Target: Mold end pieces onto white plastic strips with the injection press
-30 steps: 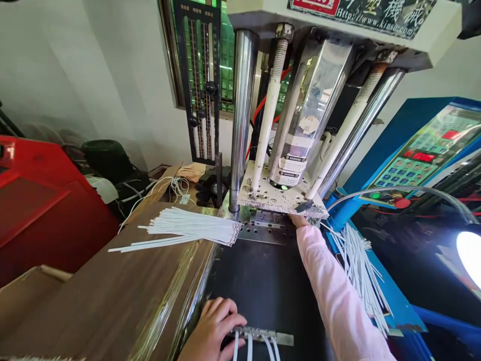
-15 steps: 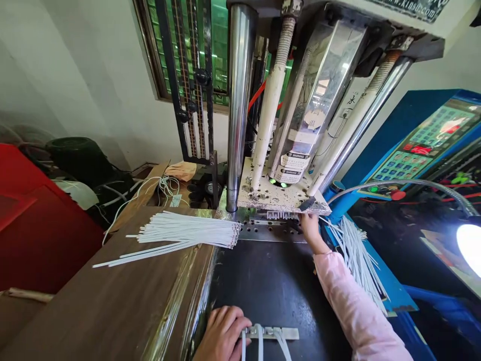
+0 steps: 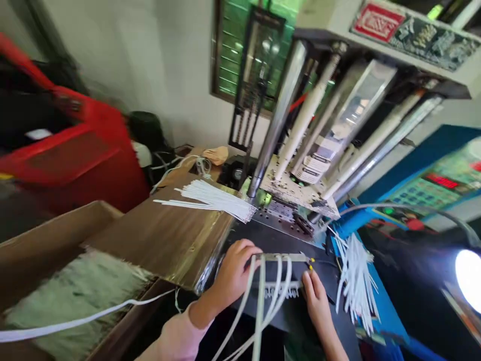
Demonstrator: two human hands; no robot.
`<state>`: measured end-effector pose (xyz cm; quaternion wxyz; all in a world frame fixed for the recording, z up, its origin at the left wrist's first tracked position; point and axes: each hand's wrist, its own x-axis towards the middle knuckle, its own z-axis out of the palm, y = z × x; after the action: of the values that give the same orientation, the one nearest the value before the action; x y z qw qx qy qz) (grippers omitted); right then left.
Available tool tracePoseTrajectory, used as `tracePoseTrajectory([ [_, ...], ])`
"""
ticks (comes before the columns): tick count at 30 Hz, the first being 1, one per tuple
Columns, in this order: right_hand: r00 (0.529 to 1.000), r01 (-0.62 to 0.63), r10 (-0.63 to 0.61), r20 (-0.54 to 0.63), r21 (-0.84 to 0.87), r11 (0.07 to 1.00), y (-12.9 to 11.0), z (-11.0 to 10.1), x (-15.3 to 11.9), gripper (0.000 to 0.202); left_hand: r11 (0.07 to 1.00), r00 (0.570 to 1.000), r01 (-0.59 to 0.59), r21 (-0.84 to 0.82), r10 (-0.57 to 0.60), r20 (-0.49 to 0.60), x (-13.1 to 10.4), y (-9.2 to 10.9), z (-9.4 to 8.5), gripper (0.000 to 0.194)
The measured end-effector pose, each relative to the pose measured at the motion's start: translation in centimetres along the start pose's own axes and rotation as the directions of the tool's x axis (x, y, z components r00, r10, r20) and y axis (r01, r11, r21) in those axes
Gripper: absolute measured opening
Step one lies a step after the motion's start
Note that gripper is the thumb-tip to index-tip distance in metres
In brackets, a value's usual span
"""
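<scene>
Bar (image 3: 269, 257), lower centre: left hand (image 3: 236, 271) has fingers clamped on its left end. Right hand (image 3: 317, 299) beside comb (image 3: 295, 285); finger grip unclear.

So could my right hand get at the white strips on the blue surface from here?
Probably yes. Your right hand is close by, and nothing tall seems to stand between it and those white strips, though it is beside the pale comb-like piece.
</scene>
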<state>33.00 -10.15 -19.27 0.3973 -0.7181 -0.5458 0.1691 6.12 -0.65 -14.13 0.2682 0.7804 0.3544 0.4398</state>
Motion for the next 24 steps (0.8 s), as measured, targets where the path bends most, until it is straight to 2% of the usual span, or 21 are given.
tracePoseTrajectory([
  [3,0.998,0.028,-0.012,0.064,-0.254,0.967,1.8,-0.3,-0.3,0.033,0.995,0.997,-0.076,0.071,0.074,0.036,3.6,1.1,0.4,0.011],
  [6,0.996,0.053,-0.023,0.091,-0.343,0.938,2.2,-1.0,0.7,0.033,0.974,0.982,-0.175,0.147,0.161,0.101,6.5,1.4,0.9,0.012],
  [8,0.998,0.022,-0.008,0.059,-0.238,0.971,1.5,-2.1,2.0,0.037,0.955,0.965,-0.236,0.181,0.209,0.157,8.0,1.3,1.3,0.013],
  [10,0.999,-0.042,0.042,0.033,0.010,0.999,0.2,-3.3,3.6,0.047,0.939,0.948,-0.287,0.188,0.250,0.198,9.2,0.9,1.7,0.013],
  [11,0.997,-0.072,0.066,0.038,0.169,0.983,-0.5,-3.9,4.5,0.052,0.934,0.941,-0.305,0.183,0.266,0.210,9.8,0.6,1.8,0.014],
  [13,0.992,-0.119,0.094,0.078,0.435,0.892,-2.0,-4.6,6.5,0.061,0.929,0.930,-0.333,0.163,0.295,0.222,10.8,-0.2,2.1,0.015],
  [15,0.986,-0.140,0.064,0.156,0.544,0.827,-3.2,-4.7,8.6,0.063,0.923,0.918,-0.358,0.139,0.321,0.233,11.7,-1.3,2.3,0.017],
  [17,0.975,-0.114,-0.007,0.224,0.521,0.846,-3.8,-4.2,10.8,0.059,0.920,0.907,-0.372,0.120,0.333,0.258,12.6,-2.6,2.6,0.020],
  [19,0.969,-0.031,-0.076,0.235,0.423,0.906,-3.6,-3.4,13.1,0.054,0.946,0.921,-0.310,0.098,0.272,0.280,13.6,-4.2,3.0,0.023],
  [21,0.976,0.078,-0.132,0.173,0.287,0.955,-2.8,-2.5,15.5,0.050,0.986,0.950,-0.153,0.062,0.129,0.286,15.0,-6.0,3.8,0.027],
  [24,0.984,0.149,-0.160,0.074,0.139,0.979,-1.1,-1.1,19.1,0.042,0.999,0.954,0.043,0.020,-0.047,0.297,17.9,-8.8,5.5,0.033],
])
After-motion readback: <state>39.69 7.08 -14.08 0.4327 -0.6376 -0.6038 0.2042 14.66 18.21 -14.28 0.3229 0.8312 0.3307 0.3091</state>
